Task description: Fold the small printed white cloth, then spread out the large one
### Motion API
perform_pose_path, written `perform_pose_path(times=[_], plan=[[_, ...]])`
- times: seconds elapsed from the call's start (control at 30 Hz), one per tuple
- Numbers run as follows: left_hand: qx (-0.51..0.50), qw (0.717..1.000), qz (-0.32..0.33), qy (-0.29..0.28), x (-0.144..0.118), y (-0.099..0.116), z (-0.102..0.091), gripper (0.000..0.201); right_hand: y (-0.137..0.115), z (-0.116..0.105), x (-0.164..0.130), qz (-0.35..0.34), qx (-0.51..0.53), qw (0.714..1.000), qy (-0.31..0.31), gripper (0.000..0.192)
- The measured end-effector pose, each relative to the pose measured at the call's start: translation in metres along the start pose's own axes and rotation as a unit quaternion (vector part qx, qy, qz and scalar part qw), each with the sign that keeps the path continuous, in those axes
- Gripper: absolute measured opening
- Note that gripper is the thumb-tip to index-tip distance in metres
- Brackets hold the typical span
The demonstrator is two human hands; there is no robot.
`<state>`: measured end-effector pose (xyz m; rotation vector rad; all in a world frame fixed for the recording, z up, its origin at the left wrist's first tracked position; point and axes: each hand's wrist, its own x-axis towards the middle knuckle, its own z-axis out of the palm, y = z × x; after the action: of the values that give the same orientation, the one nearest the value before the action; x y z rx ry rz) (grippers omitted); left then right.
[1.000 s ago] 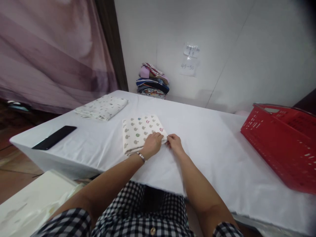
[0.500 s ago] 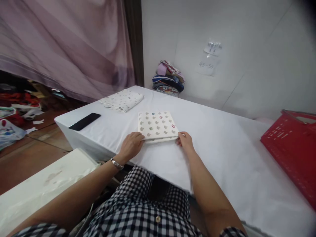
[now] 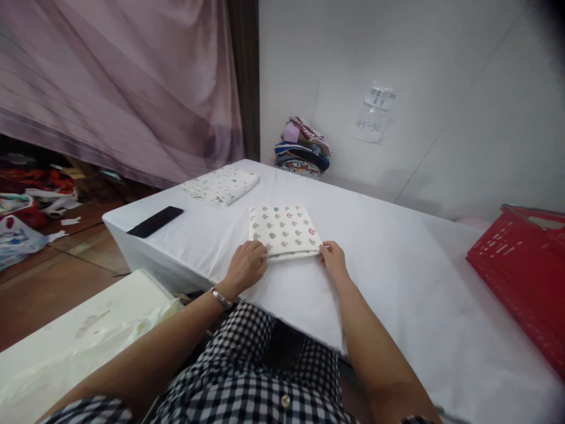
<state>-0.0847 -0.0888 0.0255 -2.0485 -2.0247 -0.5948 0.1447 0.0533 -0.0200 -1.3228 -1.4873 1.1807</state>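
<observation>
Head view: the folded patterned cloth point(image 3: 285, 231) lies on the white table point(image 3: 397, 277). Your left hand point(image 3: 246, 266) pinches its near-left corner; your right hand point(image 3: 333, 258) pinches the near-right. Keep both grips level, layers aligned, edges square.
</observation>
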Motion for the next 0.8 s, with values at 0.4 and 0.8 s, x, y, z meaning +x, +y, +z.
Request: perform_pose_path(times=[0.4,0.8], plan=[[0.002,0.998,0.054,-0.012,0.036,0.017,0.027,0.019,-0.020,0.002,-0.026,-0.296,-0.285,0.912,0.009,0.023],[0.016,0.999,0.047,-0.022,0.034,0.027,0.024,0.018,-0.031,0.025,-0.024,-0.370,-0.452,0.812,-0.018,0.025]])
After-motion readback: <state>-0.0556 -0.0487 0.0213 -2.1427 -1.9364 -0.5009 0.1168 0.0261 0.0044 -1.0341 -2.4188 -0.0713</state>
